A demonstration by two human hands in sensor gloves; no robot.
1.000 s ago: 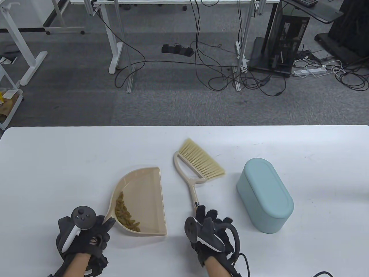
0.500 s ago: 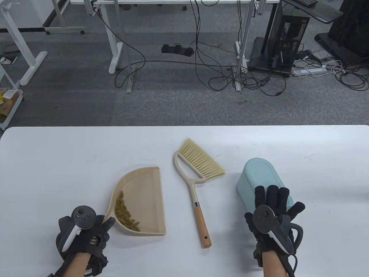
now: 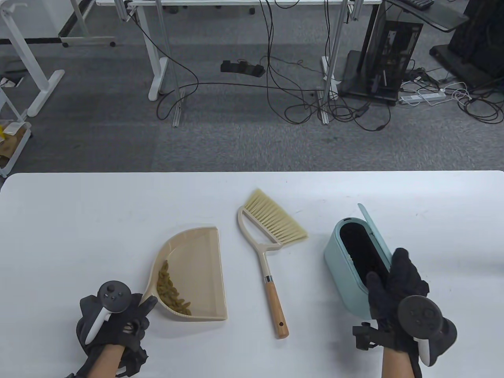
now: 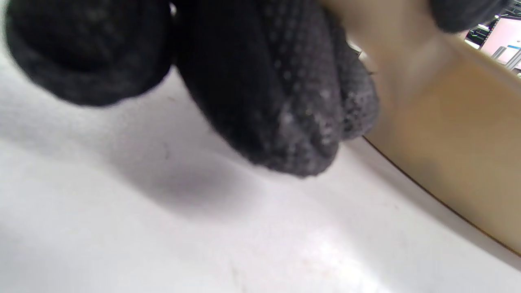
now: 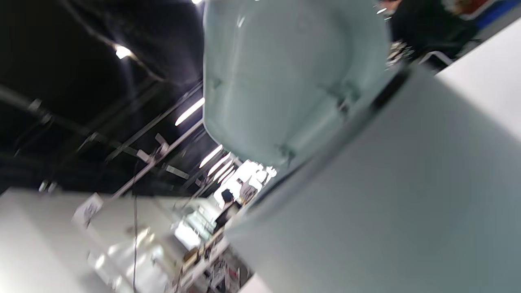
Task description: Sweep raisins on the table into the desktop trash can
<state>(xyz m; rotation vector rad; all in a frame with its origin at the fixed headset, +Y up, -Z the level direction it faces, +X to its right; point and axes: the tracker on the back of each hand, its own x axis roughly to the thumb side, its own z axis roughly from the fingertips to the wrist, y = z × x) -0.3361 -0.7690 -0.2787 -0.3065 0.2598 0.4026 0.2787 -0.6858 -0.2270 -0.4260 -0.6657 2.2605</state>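
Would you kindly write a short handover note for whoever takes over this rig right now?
Left hand: grips the dustpan handle; dustpan flat on the table.
Right hand: at the near end of the trash can, fingers at its rim.
Lid is up, can open.
Raisins are piled inside the dustpan.
Brush lies between dustpan and can, nobody holding it.
Done: sweeping, opening.
Left: lift the dustpan and tip the raisins in.

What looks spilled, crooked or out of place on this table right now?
Nothing stands out. The raisins sit piled inside the dustpan, none visible loose on the table. The brush lies flat between dustpan and trash can, whose lid stands open, with the right hand at its near end.
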